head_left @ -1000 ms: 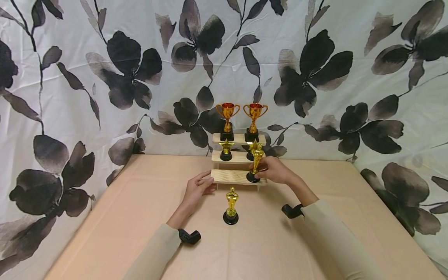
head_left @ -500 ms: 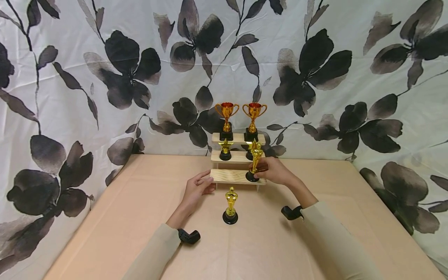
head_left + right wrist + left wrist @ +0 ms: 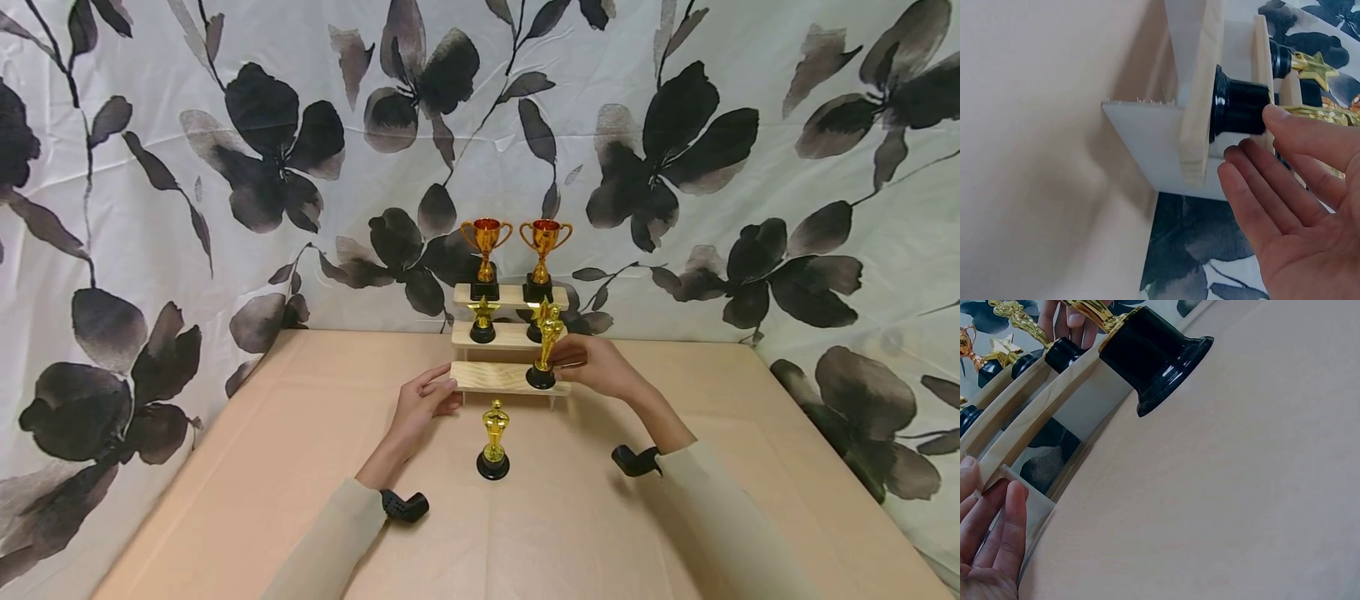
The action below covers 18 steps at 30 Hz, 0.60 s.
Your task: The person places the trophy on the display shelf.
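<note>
A gold figurine trophy (image 3: 548, 343) on a black base stands upright at the right end of the lowest step of a wooden display stand (image 3: 491, 377). My right hand (image 3: 596, 367) is beside it, fingers loosely bent; in the right wrist view the thumb tip is right at the top of the black base (image 3: 1241, 106), the other fingers spread below. My left hand (image 3: 427, 404) pinches the left end of the lowest step, thumb on top and fingers underneath in the left wrist view. A second figurine trophy (image 3: 494, 442) stands on the table in front of the stand.
Two orange-gold cup trophies (image 3: 487, 250) stand on the top step. Star trophies (image 3: 483, 322) occupy the middle step, the right one partly hidden behind the figurine. Beige cloth covers the table (image 3: 300, 483); a floral curtain (image 3: 300, 50) hangs directly behind.
The right hand has loosened from the figurine trophy and shifted slightly right, its thumb coming away from the base. The trophy stays on the step. The left hand keeps its place.
</note>
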Each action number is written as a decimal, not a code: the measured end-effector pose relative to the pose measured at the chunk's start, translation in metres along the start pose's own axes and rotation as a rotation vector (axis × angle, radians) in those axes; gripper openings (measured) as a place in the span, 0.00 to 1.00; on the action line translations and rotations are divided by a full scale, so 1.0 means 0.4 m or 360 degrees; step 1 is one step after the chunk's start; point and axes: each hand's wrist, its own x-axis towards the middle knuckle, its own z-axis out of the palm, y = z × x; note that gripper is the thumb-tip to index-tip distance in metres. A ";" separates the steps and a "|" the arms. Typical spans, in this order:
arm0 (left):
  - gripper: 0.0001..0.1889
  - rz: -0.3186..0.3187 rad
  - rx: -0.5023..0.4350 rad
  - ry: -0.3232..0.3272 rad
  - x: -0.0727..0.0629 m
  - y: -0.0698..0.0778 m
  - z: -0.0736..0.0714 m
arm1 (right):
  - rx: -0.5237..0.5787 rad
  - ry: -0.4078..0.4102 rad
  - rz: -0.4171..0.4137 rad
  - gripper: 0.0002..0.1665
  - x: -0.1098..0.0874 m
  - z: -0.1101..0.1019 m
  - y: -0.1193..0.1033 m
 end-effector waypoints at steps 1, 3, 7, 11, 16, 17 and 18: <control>0.26 0.0002 0.0000 0.0001 0.000 0.001 0.000 | 0.0005 0.0009 0.0019 0.19 -0.004 -0.003 0.000; 0.26 -0.0003 -0.0003 0.0001 -0.001 0.002 0.000 | 0.0009 0.0020 0.0034 0.20 -0.014 -0.008 0.002; 0.26 -0.0004 0.0006 -0.0006 -0.003 0.003 -0.001 | 0.0020 0.0032 0.0030 0.21 -0.036 -0.012 0.008; 0.25 -0.0011 0.0004 -0.0009 -0.004 0.005 -0.003 | 0.0075 0.0041 0.0020 0.21 -0.064 -0.012 0.009; 0.26 -0.0014 -0.0001 -0.0023 -0.004 0.007 -0.003 | 0.0121 0.0000 0.0033 0.20 -0.095 0.001 -0.002; 0.26 -0.0014 0.0006 -0.0025 -0.003 0.006 -0.003 | 0.0124 -0.0013 0.0027 0.19 -0.100 0.005 -0.005; 0.26 -0.0015 0.0012 -0.0027 -0.002 0.005 -0.003 | 0.0129 -0.0026 0.0020 0.19 -0.104 0.009 -0.008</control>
